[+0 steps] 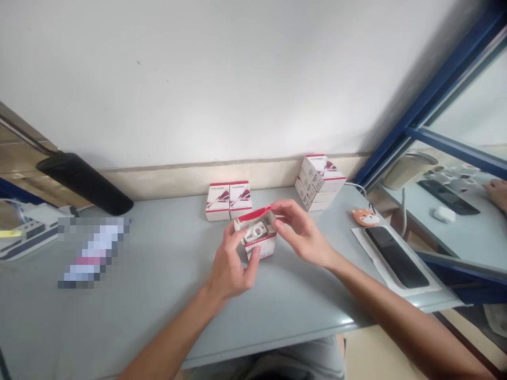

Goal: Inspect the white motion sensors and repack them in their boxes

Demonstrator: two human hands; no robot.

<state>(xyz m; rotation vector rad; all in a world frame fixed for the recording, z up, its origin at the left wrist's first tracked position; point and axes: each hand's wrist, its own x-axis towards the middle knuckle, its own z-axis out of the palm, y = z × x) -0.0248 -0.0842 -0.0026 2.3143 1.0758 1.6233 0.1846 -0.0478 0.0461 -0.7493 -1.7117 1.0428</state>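
A small red-and-white cardboard box [266, 248] stands on the table in front of me with its top open. Inside it sits a white device [256, 232] with a round metallic part in its middle. My left hand [233, 264] grips the box from the left, with the thumb on its front face. The fingers of my right hand [297, 232] pinch the raised red-edged flap and the right rim. Behind the box, two similar closed boxes [228, 200] lie side by side.
A stack of similar boxes [320, 182] stands by the wall at the right. Near the right edge are a black phone [396, 257] on white paper and an orange animal-shaped case [366, 217]. A power strip [35, 229], a black object [85, 182] and a pixelated item [95, 253] lie left.
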